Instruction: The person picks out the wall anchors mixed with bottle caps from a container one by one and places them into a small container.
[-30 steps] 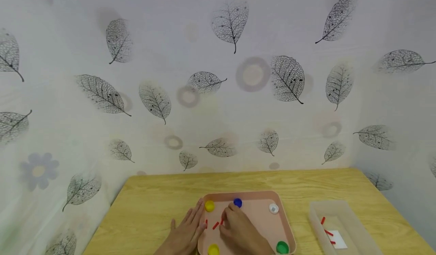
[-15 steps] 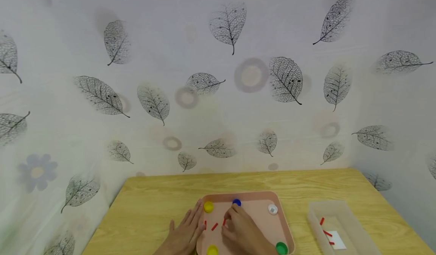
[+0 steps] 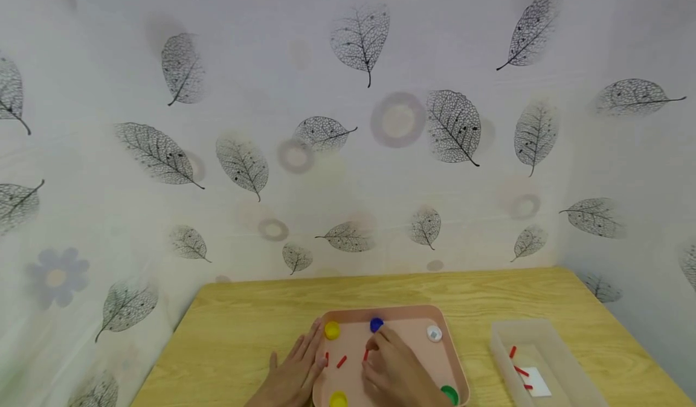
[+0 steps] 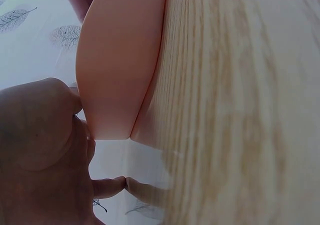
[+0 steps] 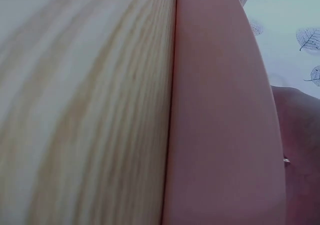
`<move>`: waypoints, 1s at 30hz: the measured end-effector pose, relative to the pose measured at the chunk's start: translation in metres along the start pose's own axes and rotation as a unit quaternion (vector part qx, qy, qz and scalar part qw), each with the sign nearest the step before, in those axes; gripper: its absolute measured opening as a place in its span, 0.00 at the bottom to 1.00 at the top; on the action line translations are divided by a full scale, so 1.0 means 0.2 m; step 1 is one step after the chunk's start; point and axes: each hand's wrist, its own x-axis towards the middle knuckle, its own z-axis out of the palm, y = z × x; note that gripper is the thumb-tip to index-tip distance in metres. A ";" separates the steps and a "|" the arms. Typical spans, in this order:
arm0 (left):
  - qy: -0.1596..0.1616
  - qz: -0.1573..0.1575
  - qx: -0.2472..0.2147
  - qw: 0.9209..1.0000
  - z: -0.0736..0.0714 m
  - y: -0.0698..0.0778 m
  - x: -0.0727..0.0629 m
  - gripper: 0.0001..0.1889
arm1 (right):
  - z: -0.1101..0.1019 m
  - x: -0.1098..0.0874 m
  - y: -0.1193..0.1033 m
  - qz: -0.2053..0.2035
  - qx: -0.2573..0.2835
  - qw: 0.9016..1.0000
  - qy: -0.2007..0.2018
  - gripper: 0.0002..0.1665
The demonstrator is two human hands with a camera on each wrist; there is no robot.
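Observation:
A pink tray (image 3: pixel 405 315) lies on the wooden table. My left hand (image 3: pixel 293 371) rests along its left side with the fingers straight; the left wrist view shows this hand (image 4: pixel 40 135) against the tray's outer wall (image 4: pixel 120 60). Inside the tray, my right hand (image 3: pixel 399 365) pinches a short red stick (image 3: pixel 366 355) between thumb and fingers. Two more red sticks lie to its left, one slanted stick (image 3: pixel 341 362) and one upright-pointing stick (image 3: pixel 327 358). In the right wrist view the tray wall (image 5: pixel 225 110) hides most of the right hand (image 5: pixel 302 135).
Around the tray's inner edge sit a yellow cap (image 3: pixel 331 330), another yellow cap (image 3: pixel 338 400), a blue cap (image 3: pixel 376 325), a white cap (image 3: pixel 434 333) and a green cap (image 3: pixel 449 394). At right stands a translucent bin (image 3: pixel 565 365) with red sticks (image 3: pixel 521 371) and a white card (image 3: pixel 536 383).
My right hand has slid a little to the right with its red stick, widening the gap to the other two sticks. The left hand stays at the tray's side.

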 end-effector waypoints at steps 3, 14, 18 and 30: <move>-0.001 -0.005 0.002 1.000 0.00 0.00 0.00 0.34 | -0.01 -0.01 0.00 0.004 -0.003 1.000 -0.002 0.09; 0.002 -0.001 0.000 1.000 0.01 -0.01 0.00 0.34 | -0.05 -0.06 0.04 -0.026 -0.012 0.999 0.046 0.09; 0.005 0.000 0.002 1.000 0.01 0.00 0.00 0.34 | -0.05 -0.08 0.06 -0.056 -0.014 0.996 0.075 0.11; 0.005 0.003 0.003 1.000 0.00 0.01 0.00 0.34 | -0.09 -0.13 0.09 -0.105 -0.033 0.985 0.133 0.17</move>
